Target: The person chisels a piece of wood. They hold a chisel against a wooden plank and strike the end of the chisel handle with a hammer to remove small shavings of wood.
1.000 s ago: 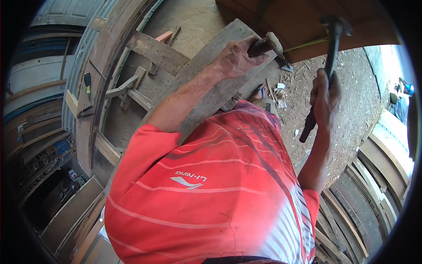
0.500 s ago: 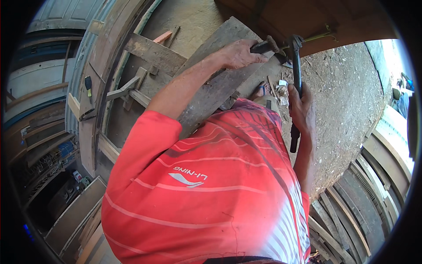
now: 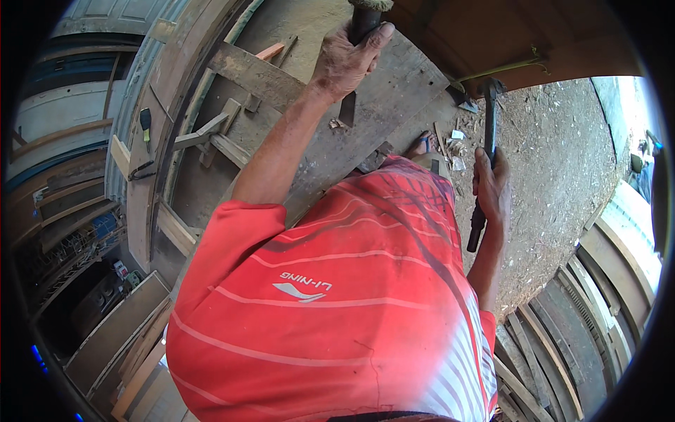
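My left hand is wrapped round a chisel, whose dark handle has a frayed, flattened top. The chisel's flat blade shows below my fist, over the grey wooden bench. At the right, my right hand grips a hammer partway along its dark handle. The hammer's head points away from me, close to the lower edge of a brown panelled door. Hammer and chisel are well apart.
A tool with a black and yellow handle rests on the wooden frame at left. Boards are stacked at lower right. Wood scraps and shavings litter the ground. My sandalled foot shows beside the bench.
My left hand has moved up and to the left, and the chisel has turned so its blade hangs downward. My right hand has shifted slightly lower with the hammer.
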The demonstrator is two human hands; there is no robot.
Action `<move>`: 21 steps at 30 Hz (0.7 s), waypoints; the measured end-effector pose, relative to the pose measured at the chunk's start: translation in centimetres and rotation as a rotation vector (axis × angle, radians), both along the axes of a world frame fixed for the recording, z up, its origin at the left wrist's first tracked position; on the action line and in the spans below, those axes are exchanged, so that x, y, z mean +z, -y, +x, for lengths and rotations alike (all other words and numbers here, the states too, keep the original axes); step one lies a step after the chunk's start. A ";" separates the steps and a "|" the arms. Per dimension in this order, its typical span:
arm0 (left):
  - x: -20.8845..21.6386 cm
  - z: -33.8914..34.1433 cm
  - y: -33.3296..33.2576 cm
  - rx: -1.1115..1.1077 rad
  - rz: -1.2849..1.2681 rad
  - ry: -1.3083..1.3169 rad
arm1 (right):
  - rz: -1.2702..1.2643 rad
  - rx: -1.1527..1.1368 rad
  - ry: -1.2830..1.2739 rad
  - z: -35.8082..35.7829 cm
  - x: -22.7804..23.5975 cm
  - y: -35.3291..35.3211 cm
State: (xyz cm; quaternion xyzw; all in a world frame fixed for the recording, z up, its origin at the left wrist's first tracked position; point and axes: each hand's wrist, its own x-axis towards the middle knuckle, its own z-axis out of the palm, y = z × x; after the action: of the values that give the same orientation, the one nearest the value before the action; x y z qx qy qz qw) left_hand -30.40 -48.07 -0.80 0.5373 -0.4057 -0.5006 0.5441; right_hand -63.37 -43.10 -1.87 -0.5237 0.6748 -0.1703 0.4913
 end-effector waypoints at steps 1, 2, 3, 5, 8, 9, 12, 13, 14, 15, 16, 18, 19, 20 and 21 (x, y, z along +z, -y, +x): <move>0.1 -0.5 0.0 0.007 -0.017 -0.005 | -0.012 0.017 0.008 0.3 0.0 0.0; 0.1 -1.1 0.1 0.013 -0.033 -0.009 | -0.024 0.033 0.015 0.5 -0.1 -0.1; -0.2 -1.4 0.2 0.007 -0.051 -0.020 | -0.037 0.049 0.024 0.8 -0.1 -0.1; -0.8 -2.1 0.5 -0.005 -0.086 -0.041 | -0.039 0.055 0.023 1.3 0.2 -0.1; -1.1 -2.5 0.7 -0.001 -0.062 0.028 | -0.005 0.068 0.016 1.6 0.8 0.1; -1.2 -2.5 0.7 -0.002 -0.056 0.063 | -0.018 0.072 0.010 1.6 0.6 0.1; -2.2 -2.1 0.7 0.007 -0.072 0.178 | -0.043 0.086 0.004 1.5 0.2 0.1; -2.2 -2.2 0.6 0.013 -0.082 0.191 | -0.048 0.091 0.004 1.5 0.1 0.0; -2.2 -2.2 0.6 0.018 -0.092 0.205 | -0.035 0.074 0.019 1.6 0.1 0.0; -2.1 -2.3 0.5 0.027 -0.101 0.219 | -0.023 0.059 0.034 1.8 0.1 -0.1; -2.2 -2.4 0.5 0.025 -0.117 0.235 | -0.011 0.045 0.050 1.9 0.2 -0.1; -2.5 -2.9 0.4 0.022 -0.148 0.266 | 0.009 0.049 0.056 2.0 0.2 -0.1; -2.6 -3.2 0.2 0.020 -0.119 0.135 | 0.018 0.052 0.059 2.0 0.2 -0.1; -2.6 -3.7 -0.2 0.017 -0.090 0.004 | 0.018 0.054 0.065 2.1 0.2 -0.1; -2.4 -4.1 -0.5 0.011 -0.062 -0.128 | 0.016 0.053 0.071 2.0 0.1 -0.1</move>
State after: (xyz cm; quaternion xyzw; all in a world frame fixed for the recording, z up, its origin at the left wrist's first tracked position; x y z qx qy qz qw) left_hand -34.48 -47.58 -3.25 0.4892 -0.3825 -0.5181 0.5882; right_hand -61.33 -42.96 -1.73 -0.5310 0.6442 -0.1701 0.5236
